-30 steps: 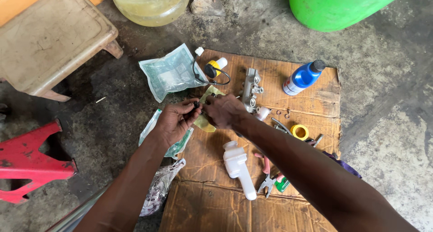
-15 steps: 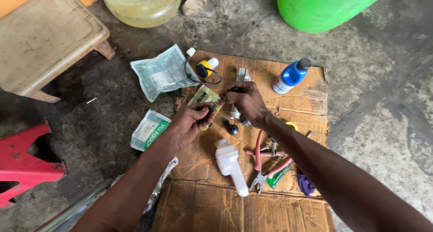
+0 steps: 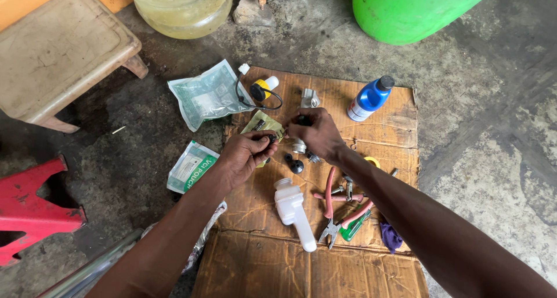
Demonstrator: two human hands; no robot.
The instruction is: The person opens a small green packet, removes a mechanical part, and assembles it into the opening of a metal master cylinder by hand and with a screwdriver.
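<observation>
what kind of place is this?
Likely an informal workshop or yard repair spot: work is done on a flattened cardboard sheet laid over rough, stained concrete floor, with red-handled pliers and small metal fittings spread out, plastic stools and large containers around.

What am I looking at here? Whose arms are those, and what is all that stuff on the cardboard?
The camera sits on a person's head and looks down, so the two arms are that person's own. There is no machine here, only bare hands.

The left hand pinches a small dark part in its fingertips. The right hand has its grip closed on another small dark part.

They work over a flat sheet of cardboard on a rough concrete floor. On it lie a white plastic pipe piece, red-handled pliers, a blue bottle, a small black cone-shaped knob and some little metal bits.

Two plastic pouches lie beside the cardboard. Around it stand a tan stool, a red stool, a yellowish jug and a big green container.
</observation>
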